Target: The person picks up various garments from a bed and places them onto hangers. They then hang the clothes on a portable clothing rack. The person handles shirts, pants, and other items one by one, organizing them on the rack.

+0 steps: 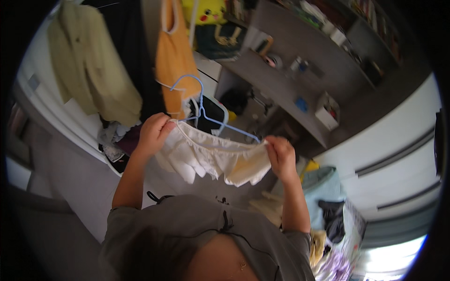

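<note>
A white garment (211, 151) with a gathered elastic edge is stretched between my two hands, its lower part hanging loose. My left hand (156, 131) grips one end of that edge, thumb on top. At the opposite end, my right hand (281, 156) pinches the other corner. Behind the edge a blue hanger (228, 127) slopes down, its hook pointing up and its right tip close to my right hand. The hanger's lower parts are hidden by the cloth and my left hand.
Ahead hang an orange garment (177, 59) and an olive-green shirt (91, 63). Clothes (117, 135) are heaped at left. A grey desk (274, 87) holding a white box (327, 110) stands at right. Further right are white drawers (383, 154) and a pile of clothes (332, 221).
</note>
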A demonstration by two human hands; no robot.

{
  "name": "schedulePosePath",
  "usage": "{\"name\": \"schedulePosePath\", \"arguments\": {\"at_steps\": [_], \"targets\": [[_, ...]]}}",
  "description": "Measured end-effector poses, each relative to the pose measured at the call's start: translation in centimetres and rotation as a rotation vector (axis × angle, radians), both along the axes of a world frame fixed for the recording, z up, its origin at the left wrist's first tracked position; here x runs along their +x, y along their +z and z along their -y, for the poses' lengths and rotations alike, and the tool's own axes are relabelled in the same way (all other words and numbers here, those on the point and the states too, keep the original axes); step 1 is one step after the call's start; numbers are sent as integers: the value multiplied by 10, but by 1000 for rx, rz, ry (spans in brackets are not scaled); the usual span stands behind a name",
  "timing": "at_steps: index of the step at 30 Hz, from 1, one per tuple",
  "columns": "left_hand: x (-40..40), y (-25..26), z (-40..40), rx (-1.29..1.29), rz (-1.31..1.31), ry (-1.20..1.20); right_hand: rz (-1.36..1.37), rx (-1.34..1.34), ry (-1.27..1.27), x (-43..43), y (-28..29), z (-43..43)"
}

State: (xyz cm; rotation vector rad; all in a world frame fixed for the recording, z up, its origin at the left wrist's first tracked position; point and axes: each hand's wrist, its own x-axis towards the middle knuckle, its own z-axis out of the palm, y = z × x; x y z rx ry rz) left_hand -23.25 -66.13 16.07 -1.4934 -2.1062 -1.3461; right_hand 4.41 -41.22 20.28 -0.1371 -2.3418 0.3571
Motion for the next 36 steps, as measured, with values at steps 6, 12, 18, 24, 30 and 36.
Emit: {"name": "schedulePosePath", "arguments": {"at_steps": [6,12,18,24,30,36], "targets": [[-50,32,40,170,-114,180,67,-186,223,-64,47,44],[-168,81,45,255,105,189,-63,-250,153,-123,103,48],[-233,112,62,-75,-189,1280,-178,-13,231,-223,182,62],[-241,96,115,198,9,1137,-273,256,279,-324,240,78],[-214,99,136,277,-246,1201,-563,302,401,-449,283,117],[-194,112,118,376,-302,1138,-469,159,281,-555,293,168]]}}
